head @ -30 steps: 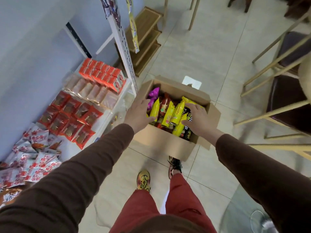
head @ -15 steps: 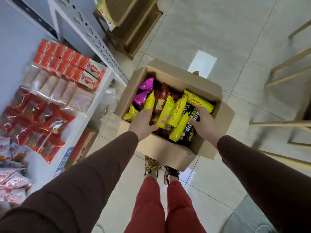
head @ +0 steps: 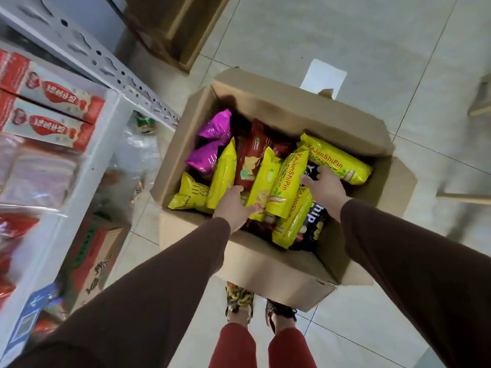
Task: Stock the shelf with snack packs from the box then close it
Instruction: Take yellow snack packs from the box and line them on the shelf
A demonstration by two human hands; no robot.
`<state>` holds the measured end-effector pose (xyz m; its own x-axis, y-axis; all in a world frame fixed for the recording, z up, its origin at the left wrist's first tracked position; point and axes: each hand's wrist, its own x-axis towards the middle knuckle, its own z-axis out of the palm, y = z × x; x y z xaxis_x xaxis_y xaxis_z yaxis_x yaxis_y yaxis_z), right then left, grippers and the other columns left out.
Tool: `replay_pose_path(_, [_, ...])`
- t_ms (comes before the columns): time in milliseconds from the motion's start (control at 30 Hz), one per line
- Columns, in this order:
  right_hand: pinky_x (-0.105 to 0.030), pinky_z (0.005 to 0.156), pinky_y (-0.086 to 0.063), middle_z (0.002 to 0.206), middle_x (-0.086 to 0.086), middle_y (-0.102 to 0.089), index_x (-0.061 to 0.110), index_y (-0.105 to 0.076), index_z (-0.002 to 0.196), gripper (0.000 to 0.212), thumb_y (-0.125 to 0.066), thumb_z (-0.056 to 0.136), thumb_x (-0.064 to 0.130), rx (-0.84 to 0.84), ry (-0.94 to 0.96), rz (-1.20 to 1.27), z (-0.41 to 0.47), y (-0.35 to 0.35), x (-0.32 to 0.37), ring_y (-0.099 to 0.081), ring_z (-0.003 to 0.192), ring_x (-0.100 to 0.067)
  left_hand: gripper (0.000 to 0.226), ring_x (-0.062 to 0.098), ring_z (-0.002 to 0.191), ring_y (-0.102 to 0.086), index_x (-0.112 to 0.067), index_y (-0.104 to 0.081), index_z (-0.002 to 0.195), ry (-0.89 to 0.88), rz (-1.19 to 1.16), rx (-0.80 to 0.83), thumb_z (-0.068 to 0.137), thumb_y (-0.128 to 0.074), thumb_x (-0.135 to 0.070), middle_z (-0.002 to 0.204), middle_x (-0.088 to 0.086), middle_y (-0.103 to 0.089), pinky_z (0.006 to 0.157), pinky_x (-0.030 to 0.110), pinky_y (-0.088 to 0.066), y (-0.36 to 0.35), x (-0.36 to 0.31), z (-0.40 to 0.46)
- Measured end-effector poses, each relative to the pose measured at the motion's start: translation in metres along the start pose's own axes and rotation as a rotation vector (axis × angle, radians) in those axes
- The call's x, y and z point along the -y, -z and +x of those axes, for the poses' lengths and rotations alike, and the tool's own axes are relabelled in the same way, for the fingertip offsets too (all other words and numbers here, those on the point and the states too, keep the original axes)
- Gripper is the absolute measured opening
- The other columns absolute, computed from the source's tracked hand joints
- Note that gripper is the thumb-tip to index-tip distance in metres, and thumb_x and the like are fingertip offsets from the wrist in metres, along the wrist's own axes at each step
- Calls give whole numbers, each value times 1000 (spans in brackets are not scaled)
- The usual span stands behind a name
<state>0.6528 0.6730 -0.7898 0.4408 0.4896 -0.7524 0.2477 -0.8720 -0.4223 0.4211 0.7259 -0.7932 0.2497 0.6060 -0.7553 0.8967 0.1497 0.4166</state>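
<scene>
An open cardboard box [head: 268, 266] stands on the tiled floor in front of my feet. It is packed with yellow snack packs [head: 285, 181], purple packs [head: 214, 144], a red pack [head: 251, 155] and a black pack [head: 313, 224]. My left hand [head: 233, 205] reaches into the box, its fingers curled round the near edge of a yellow pack. My right hand [head: 325, 187] lies on the other side of the same cluster of yellow packs, its fingers down among the packs. The white metal shelf [head: 87, 166] stands to the left with red snack boxes [head: 50, 107] on it.
A red and brown carton [head: 93, 261] and a blue box [head: 29, 317] sit under the shelf at lower left. A wooden rack [head: 170, 25] stands behind the box. Wooden chair legs [head: 465, 197] show at the right edge. My shoes [head: 239, 301] are just behind the box.
My head has come lower and closer to the box, so it fills more of the view. Both hands have gone deeper among the yellow packs.
</scene>
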Motion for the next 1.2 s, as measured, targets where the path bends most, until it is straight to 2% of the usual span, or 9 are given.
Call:
replay_pose_path(100, [-33,66,-43,124,-14,-58,4,-29,153,81,-61,96,51,-27,-80,141,34,-16,2,-61,102,-32,76,25,138,-42,-12,-36,151,25,-17,-6,89,-72,-40,154,9,-39,110,35,-38,-17,8,30])
replay_pose_path(200, [-34,61,-39,100,-12,-53,-1,-42,137,79,-68,89,56,-70,-118,234,62,-32,4,-53,80,-27,74,27,134,-47,-11,-40,149,34,-28,-46,89,-73,-40,148,10,-46,109,40,-41,-31,12,53])
replay_pose_path(300, [-42,87,-52,117,-10,-58,1,-40,141,100,-78,72,64,-81,-125,337,79,-47,4,-60,102,-28,72,28,129,-52,-11,-43,146,58,-69,-72,88,-72,-42,143,9,-53,106,42,-44,-43,16,70])
replay_pose_path(400, [-45,103,-48,139,-17,-53,4,-37,146,102,-82,71,56,-68,-118,401,87,-58,5,-56,124,-36,64,27,116,-61,-12,-48,135,85,-138,-76,87,-73,-45,127,5,-63,97,43,-51,-53,19,80])
replay_pose_path(500, [-44,100,-48,141,-16,-52,4,-29,149,96,-81,80,47,-86,-151,318,92,-65,-2,-55,126,-36,62,28,107,-64,-13,-49,127,90,-130,-75,85,-71,-52,117,5,-66,92,46,-53,-62,19,82])
replay_pose_path(700, [-37,79,-49,108,-1,-67,17,-60,122,44,-80,85,27,-54,-161,525,84,-52,-32,-65,93,-22,72,32,110,-63,-11,-42,129,93,-88,-128,82,-74,-55,120,11,-65,90,47,-54,-74,15,81])
replay_pose_path(900, [-40,82,-55,114,-1,-73,21,-62,124,41,-78,87,27,153,-117,654,68,-27,-51,-70,101,-21,80,34,102,-65,-12,-32,131,92,49,-148,78,-80,-50,111,11,-67,82,49,-55,-81,13,77])
replay_pose_path(1000, [-38,88,-53,116,2,-73,20,-61,125,35,-73,92,24,198,-48,626,51,-16,-44,-69,103,-16,72,30,105,-65,-15,-38,129,63,-113,-90,78,-81,-44,114,6,-68,90,48,-54,-72,19,73])
replay_pose_path(1200, [-25,72,-50,118,0,-73,16,-60,126,37,-73,92,18,198,79,638,-8,11,3,-71,97,-12,60,15,108,-65,-28,-53,123,20,-497,-111,74,-86,-37,113,-10,-70,96,38,-54,-15,12,19])
